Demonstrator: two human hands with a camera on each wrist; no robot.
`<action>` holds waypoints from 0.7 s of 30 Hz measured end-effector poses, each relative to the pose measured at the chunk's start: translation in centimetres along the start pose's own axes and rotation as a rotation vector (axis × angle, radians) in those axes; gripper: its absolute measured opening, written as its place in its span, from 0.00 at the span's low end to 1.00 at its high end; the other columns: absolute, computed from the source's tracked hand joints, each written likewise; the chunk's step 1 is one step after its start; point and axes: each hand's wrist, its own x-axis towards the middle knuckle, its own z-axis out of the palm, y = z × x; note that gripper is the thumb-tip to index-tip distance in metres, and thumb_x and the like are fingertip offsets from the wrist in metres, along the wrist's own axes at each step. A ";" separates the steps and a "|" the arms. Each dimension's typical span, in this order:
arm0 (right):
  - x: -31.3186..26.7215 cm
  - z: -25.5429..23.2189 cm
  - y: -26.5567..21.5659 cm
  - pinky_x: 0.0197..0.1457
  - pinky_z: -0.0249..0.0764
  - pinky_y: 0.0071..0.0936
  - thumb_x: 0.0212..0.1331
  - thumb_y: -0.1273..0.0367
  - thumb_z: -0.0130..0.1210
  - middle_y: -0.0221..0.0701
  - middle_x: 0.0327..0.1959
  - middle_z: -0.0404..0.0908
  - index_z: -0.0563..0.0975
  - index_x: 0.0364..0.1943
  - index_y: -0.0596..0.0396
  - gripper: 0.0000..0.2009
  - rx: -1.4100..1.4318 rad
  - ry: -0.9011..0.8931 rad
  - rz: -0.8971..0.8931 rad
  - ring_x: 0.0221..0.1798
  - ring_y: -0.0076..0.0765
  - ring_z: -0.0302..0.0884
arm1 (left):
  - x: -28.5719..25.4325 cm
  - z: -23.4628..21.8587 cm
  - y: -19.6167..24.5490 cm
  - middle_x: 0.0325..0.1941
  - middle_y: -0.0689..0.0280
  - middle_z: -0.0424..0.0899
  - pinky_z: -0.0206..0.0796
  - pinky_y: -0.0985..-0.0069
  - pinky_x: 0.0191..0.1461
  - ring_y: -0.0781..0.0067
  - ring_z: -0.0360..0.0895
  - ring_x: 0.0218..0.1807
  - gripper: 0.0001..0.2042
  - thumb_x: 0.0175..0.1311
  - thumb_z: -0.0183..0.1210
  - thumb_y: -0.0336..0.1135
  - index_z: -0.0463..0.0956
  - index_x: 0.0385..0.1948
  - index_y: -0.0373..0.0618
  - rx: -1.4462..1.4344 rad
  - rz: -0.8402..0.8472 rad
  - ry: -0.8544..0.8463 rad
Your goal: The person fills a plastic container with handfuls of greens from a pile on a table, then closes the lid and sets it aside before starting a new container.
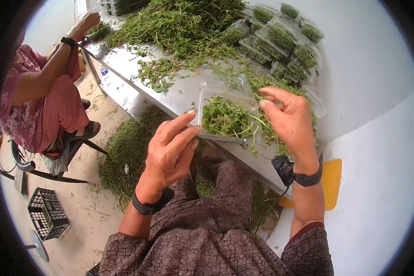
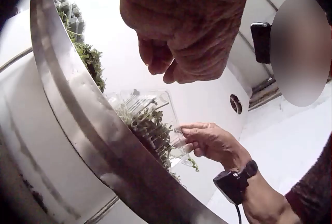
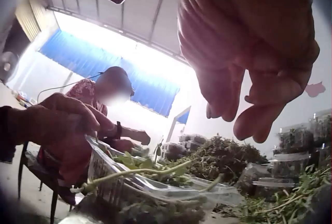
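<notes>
- Head view: an open clear clamshell box [image 1: 225, 112] half filled with green herb sprigs [image 1: 225, 118] sits at the near edge of the steel counter [image 1: 124, 87].
- Left hand [image 1: 170, 149] lies at the box's near left corner, its fingers extended, fingertips touching the rim; its grip is relaxed and apart, closed on nothing.
- Right hand [image 1: 292, 122] is at the box's right side, fingers spread and slightly bent, fingertips at the rim and the sprigs hanging over it; whether it pinches a stem, I cannot tell.
- Left wrist view: the right hand's fingers [image 2: 199, 136] meet the box wall [image 2: 155, 104].
- Further back lie a heap of loose herbs [image 1: 184, 25] and a row of filled boxes [image 1: 285, 41].
- Another seated person [image 1: 41, 101] works at the counter's far end.
</notes>
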 end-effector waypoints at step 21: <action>-2.8 1.2 2.2 0.32 0.72 0.45 0.50 0.68 0.57 0.45 0.18 0.76 0.79 0.26 0.60 0.08 -0.277 -0.047 -0.028 0.25 0.55 0.77 | 4.2 2.2 0.6 0.59 0.51 0.77 0.38 0.48 0.78 0.50 0.69 0.65 0.19 0.71 0.46 0.41 0.76 0.52 0.37 0.077 0.023 -0.496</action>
